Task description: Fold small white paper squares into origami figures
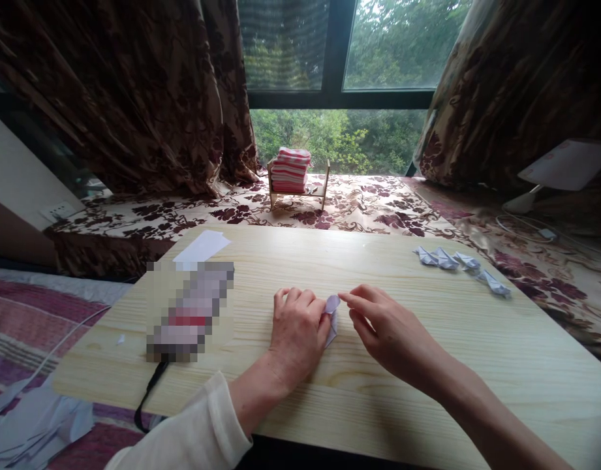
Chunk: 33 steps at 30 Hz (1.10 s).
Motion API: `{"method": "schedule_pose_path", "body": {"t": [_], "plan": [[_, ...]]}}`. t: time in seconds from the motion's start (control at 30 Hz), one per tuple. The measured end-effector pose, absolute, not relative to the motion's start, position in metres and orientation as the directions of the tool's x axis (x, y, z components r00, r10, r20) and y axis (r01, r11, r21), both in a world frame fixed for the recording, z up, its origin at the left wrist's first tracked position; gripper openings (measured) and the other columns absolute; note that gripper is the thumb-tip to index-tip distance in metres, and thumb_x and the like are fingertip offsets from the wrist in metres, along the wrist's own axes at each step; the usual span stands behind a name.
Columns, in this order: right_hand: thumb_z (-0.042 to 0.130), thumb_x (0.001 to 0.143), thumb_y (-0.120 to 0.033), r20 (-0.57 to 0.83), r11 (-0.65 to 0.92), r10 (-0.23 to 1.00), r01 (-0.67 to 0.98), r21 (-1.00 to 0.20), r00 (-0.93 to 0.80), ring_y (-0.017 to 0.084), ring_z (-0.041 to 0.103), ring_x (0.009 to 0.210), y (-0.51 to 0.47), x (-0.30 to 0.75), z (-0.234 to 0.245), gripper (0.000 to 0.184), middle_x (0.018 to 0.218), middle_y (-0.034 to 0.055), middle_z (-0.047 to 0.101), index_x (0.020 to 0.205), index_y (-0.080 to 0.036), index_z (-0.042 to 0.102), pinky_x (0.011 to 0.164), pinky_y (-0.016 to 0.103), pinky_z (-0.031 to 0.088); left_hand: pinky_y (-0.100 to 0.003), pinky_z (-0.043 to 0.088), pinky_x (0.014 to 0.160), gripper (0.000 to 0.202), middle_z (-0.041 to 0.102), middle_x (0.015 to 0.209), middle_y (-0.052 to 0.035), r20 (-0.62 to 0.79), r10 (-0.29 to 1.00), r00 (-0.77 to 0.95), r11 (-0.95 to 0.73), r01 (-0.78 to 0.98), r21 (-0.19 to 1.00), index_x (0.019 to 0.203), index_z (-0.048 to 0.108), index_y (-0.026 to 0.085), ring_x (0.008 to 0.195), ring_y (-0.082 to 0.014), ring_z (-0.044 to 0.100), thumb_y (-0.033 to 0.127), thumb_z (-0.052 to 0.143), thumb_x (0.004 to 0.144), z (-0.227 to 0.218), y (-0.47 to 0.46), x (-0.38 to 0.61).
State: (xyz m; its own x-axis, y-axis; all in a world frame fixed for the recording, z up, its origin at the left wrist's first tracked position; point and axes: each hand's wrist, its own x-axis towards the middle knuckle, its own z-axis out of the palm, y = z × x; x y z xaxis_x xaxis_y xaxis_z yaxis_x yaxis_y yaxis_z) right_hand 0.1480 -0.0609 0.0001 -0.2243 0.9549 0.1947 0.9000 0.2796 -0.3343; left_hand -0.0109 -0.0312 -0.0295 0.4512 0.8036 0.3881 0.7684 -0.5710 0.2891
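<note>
A small piece of folded white paper (pixel 332 304) lies on the wooden table in front of me, partly hidden by my fingers. My left hand (pixel 299 326) is closed over its left side, fingers curled and thumb pressing on it. From the right, my right hand (pixel 378 316) reaches in with its index finger stretched to the paper's upper edge. Its other fingers are bent and loosely apart, with nothing visible between them. Several folded white paper shapes (pixel 447 259) sit in a slanting row at the table's far right.
White paper strips (pixel 202 248) lie at the far left, beside a blurred-out object (pixel 192 313) with a black strap. A small rack (pixel 323 189) with folded striped cloths (pixel 290 171) stands on the window ledge. Loose paper (pixel 46 424) rests below the table's left edge; a lamp (pixel 559 166) is right.
</note>
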Motion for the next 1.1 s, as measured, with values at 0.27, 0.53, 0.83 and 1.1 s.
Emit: {"method": "schedule_pose_path", "body": {"t": [0.27, 0.53, 0.83, 1.1], "plan": [[0.044, 0.087, -0.014, 0.157, 0.299, 0.952, 0.897, -0.326, -0.261, 0.021, 0.057, 0.086, -0.063, 0.143, 0.003, 0.027, 0.095, 0.0071, 0.060, 0.106, -0.021, 0.063, 0.071, 0.033, 0.048, -0.044, 0.033, 0.091, 0.013, 0.062, 0.083, -0.0043, 0.377, 0.813, 0.444, -0.560, 0.773, 0.298, 0.077, 0.060, 0.018, 0.085, -0.0215, 0.051, 0.021, 0.050, 0.085, -0.030, -0.031, -0.011], [0.043, 0.087, -0.012, 0.124, 0.307, 0.952, 0.887, -0.346, -0.281, 0.022, 0.056, 0.086, -0.063, 0.138, -0.001, 0.029, 0.094, 0.0075, 0.060, 0.105, -0.021, 0.063, 0.071, 0.034, 0.048, -0.045, 0.033, 0.092, 0.013, 0.062, 0.083, -0.0051, 0.350, 0.834, 0.427, -0.534, 0.786, 0.312, 0.075, 0.059, 0.018, 0.086, -0.0220, 0.051, 0.021, 0.050, 0.085, -0.030, -0.031, -0.011], [0.042, 0.090, -0.027, 0.211, 0.218, 0.967, 0.897, -0.384, -0.144, 0.020, 0.061, 0.082, -0.057, 0.142, 0.005, 0.027, 0.092, 0.0060, 0.064, 0.104, -0.021, 0.065, 0.068, 0.031, 0.044, -0.045, 0.033, 0.091, 0.009, 0.062, 0.083, -0.0046, 0.350, 0.841, 0.412, -0.523, 0.784, 0.334, 0.077, 0.060, 0.018, 0.087, -0.0226, 0.052, 0.020, 0.053, 0.082, -0.030, -0.032, -0.011], [0.057, 0.082, -0.039, 0.066, 0.010, 0.998, 0.935, -0.354, 0.015, 0.018, 0.061, 0.068, -0.044, 0.129, 0.005, 0.021, 0.075, 0.0016, 0.068, 0.082, -0.020, 0.067, 0.058, 0.027, 0.036, -0.045, 0.032, 0.093, 0.010, 0.062, 0.082, -0.0043, 0.362, 0.835, 0.415, -0.533, 0.775, 0.340, 0.078, 0.061, 0.019, 0.086, -0.0223, 0.051, 0.020, 0.052, 0.082, -0.034, -0.031, -0.011]]}}
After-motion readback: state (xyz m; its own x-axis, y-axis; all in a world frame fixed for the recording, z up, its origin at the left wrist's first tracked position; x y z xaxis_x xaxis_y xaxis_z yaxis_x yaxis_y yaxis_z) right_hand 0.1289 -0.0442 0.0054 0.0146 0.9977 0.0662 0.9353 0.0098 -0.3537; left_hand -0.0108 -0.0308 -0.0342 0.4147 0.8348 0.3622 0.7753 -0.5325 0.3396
